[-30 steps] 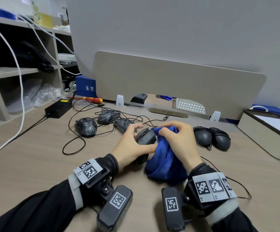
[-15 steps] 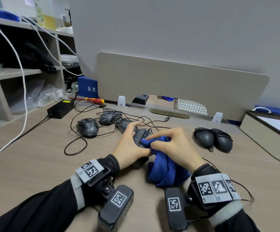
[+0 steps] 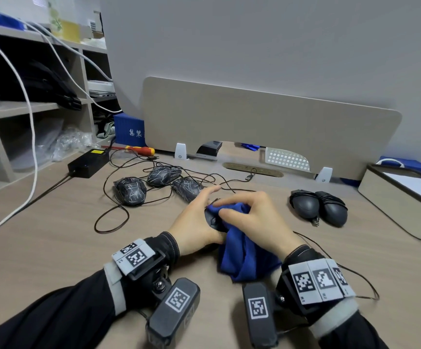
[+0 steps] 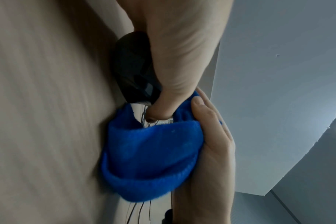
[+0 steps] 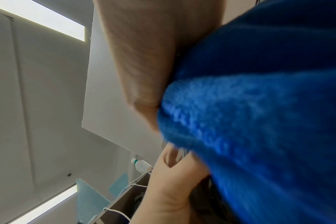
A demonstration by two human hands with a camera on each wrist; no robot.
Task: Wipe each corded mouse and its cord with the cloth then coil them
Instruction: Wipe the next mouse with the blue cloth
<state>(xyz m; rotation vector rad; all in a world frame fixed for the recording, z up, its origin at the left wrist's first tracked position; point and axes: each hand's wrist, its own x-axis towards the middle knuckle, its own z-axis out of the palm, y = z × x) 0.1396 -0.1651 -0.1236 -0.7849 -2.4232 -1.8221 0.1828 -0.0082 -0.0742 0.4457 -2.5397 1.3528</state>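
Observation:
At the desk's middle my left hand grips a black corded mouse, its thumb curled against the body. My right hand holds the bunched blue cloth and presses it over the top of that mouse; the cloth hangs down to the desk and fills the right wrist view. Most of the mouse is hidden under fingers and cloth. Its thin cord trails off to the right. Three patterned mice with tangled cords lie to the far left. Two black mice with wound cords sit at the right.
A black power brick and a red-and-yellow screwdriver lie at the back left, beside shelves. A beige divider panel closes the back. A beige box stands at the right edge. White cables hang at left.
My right hand has slid the cloth leftward and over the top of the mouse, covering it more. The left hand keeps its hold, with its forefinger now lifted.

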